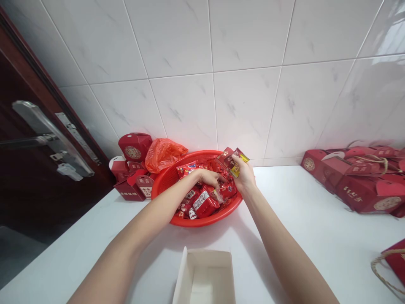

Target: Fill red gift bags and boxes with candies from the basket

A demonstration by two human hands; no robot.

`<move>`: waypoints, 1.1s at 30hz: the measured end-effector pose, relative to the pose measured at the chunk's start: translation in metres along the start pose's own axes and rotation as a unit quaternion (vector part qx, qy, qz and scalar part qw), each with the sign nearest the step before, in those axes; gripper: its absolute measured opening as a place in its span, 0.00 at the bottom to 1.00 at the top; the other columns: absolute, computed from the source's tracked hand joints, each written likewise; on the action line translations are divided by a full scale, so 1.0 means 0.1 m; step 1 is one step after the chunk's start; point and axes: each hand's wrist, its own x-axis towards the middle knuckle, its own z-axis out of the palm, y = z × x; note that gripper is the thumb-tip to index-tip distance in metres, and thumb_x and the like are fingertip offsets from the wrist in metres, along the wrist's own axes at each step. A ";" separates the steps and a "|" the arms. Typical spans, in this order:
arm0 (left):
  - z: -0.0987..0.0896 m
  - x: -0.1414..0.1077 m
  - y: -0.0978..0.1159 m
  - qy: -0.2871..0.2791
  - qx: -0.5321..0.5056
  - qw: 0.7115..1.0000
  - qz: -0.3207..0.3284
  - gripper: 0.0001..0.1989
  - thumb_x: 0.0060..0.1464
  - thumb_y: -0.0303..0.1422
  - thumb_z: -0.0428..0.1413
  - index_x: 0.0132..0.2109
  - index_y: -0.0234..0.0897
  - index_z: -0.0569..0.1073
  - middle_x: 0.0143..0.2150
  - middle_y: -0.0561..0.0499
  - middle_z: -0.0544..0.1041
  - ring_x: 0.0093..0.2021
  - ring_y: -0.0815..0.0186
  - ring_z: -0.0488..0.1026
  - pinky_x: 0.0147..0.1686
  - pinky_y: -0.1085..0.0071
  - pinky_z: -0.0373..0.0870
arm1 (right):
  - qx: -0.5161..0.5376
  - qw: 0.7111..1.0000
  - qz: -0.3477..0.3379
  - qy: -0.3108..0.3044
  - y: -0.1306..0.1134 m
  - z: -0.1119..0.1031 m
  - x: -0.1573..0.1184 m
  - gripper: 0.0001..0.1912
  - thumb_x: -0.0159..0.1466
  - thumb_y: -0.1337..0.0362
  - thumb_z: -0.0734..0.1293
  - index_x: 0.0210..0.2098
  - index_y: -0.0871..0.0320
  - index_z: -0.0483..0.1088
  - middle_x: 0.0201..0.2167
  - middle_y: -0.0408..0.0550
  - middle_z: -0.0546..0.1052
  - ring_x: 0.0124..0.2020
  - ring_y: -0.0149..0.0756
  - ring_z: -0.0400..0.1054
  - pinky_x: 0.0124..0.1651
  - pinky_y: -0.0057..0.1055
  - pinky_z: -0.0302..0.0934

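Note:
A red plastic basket (196, 223) full of wrapped snack packets (205, 203) stands against the tiled wall. My left hand (209, 177) reaches down into it, fingers apart and touching the packets; no packet shows clearly gripped there. Above the basket's right rim, my right hand (244, 172) is closed on a few small snack packets (232, 160), dark red and yellow. Nearer to me, between my forearms, is an open white box (207, 278) with a bare inside; its near end is cut off by the frame.
Red printed gift boxes (134, 169) and a crumpled red plastic bag (166, 153) stand left of the basket. Several more red gift boxes (357, 177) lie at the right. Another box with a rope handle (376, 266) is at the right edge. A dark door with a metal handle (47, 137) stands left.

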 end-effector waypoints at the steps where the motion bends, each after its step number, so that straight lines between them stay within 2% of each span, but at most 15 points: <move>1: -0.03 0.02 0.03 -0.012 0.021 1.000 -0.018 0.24 0.27 0.25 0.66 0.38 0.45 0.82 0.38 0.53 0.84 0.39 0.55 0.78 0.35 0.69 0.71 | 0.005 1.000 -0.004 0.001 -0.01 0.00 -0.01 0.05 0.51 0.70 0.72 0.28 0.58 0.74 0.22 0.40 0.79 0.24 0.32 0.72 0.25 0.25 0.65; 3: -0.11 -0.01 0.08 -0.025 0.039 0.998 -0.036 0.19 0.29 0.28 0.68 0.35 0.43 0.83 0.36 0.53 0.84 0.38 0.56 0.78 0.35 0.70 0.71 | 0.019 1.000 -0.013 -0.001 -0.02 0.01 -0.02 0.05 0.51 0.70 0.72 0.27 0.58 0.73 0.22 0.40 0.79 0.24 0.32 0.73 0.25 0.25 0.65; 6: -0.24 -0.13 0.10 -0.002 -0.009 1.000 -0.001 0.15 0.33 0.34 0.70 0.35 0.39 0.83 0.34 0.51 0.83 0.36 0.59 0.77 0.35 0.70 0.71 | 0.036 0.999 -0.018 -0.004 -0.02 0.00 -0.02 0.04 0.52 0.69 0.72 0.27 0.59 0.73 0.24 0.41 0.80 0.26 0.33 0.74 0.27 0.26 0.67; 9: -0.35 -0.22 0.06 0.047 -0.058 0.997 0.018 0.16 0.34 0.36 0.70 0.34 0.37 0.82 0.31 0.52 0.82 0.30 0.65 0.74 0.30 0.72 0.68 | 0.033 0.999 -0.016 0.005 -0.03 0.00 -0.02 0.04 0.52 0.69 0.72 0.28 0.59 0.73 0.25 0.41 0.80 0.27 0.33 0.74 0.29 0.27 0.68; 12: -0.42 -0.26 0.00 0.090 -0.110 0.990 0.001 0.17 0.33 0.37 0.71 0.34 0.35 0.81 0.29 0.53 0.80 0.27 0.68 0.72 0.27 0.73 0.66 | 0.037 0.999 -0.019 0.010 -0.02 0.00 -0.01 0.05 0.52 0.69 0.72 0.29 0.58 0.73 0.25 0.40 0.80 0.27 0.33 0.74 0.29 0.27 0.68; 15: -0.45 -0.29 -0.02 0.110 -0.152 0.982 -0.012 0.17 0.32 0.38 0.72 0.31 0.34 0.79 0.28 0.52 0.79 0.28 0.67 0.73 0.29 0.72 0.68 | 0.035 0.999 -0.023 0.013 -0.02 -0.01 -0.01 0.05 0.52 0.69 0.72 0.30 0.58 0.73 0.24 0.40 0.80 0.26 0.32 0.74 0.27 0.26 0.67; 20: -0.47 -0.31 -0.01 0.158 -0.182 0.970 -0.030 0.15 0.33 0.36 0.71 0.25 0.35 0.74 0.24 0.54 0.76 0.25 0.69 0.70 0.27 0.72 0.65 | 0.020 1.000 -0.018 0.002 -0.03 0.00 -0.03 0.04 0.52 0.70 0.72 0.28 0.58 0.73 0.24 0.40 0.79 0.26 0.33 0.74 0.27 0.26 0.67; 23: -0.47 -0.30 -0.01 0.155 -0.222 0.962 -0.032 0.14 0.33 0.35 0.71 0.28 0.34 0.77 0.29 0.51 0.80 0.29 0.65 0.74 0.31 0.70 0.69 | 0.024 1.000 -0.003 0.005 -0.04 0.02 -0.04 0.02 0.53 0.71 0.71 0.27 0.59 0.73 0.23 0.41 0.80 0.26 0.33 0.74 0.28 0.27 0.68; 27: -0.47 -0.30 -0.01 0.165 -0.221 0.961 -0.014 0.12 0.37 0.34 0.69 0.30 0.33 0.79 0.32 0.49 0.82 0.35 0.62 0.77 0.38 0.69 0.71 | 0.024 1.000 0.005 -0.003 -0.03 0.01 -0.03 0.02 0.53 0.71 0.71 0.27 0.60 0.74 0.24 0.41 0.80 0.26 0.33 0.73 0.27 0.26 0.66; 33: -0.51 -0.26 -0.08 0.199 -0.282 0.938 0.004 0.11 0.40 0.30 0.68 0.32 0.32 0.77 0.30 0.48 0.82 0.29 0.65 0.77 0.31 0.71 0.71 | 0.014 1.000 0.006 -0.007 -0.03 -0.01 -0.02 0.05 0.51 0.70 0.73 0.29 0.59 0.74 0.24 0.39 0.80 0.25 0.31 0.73 0.26 0.24 0.65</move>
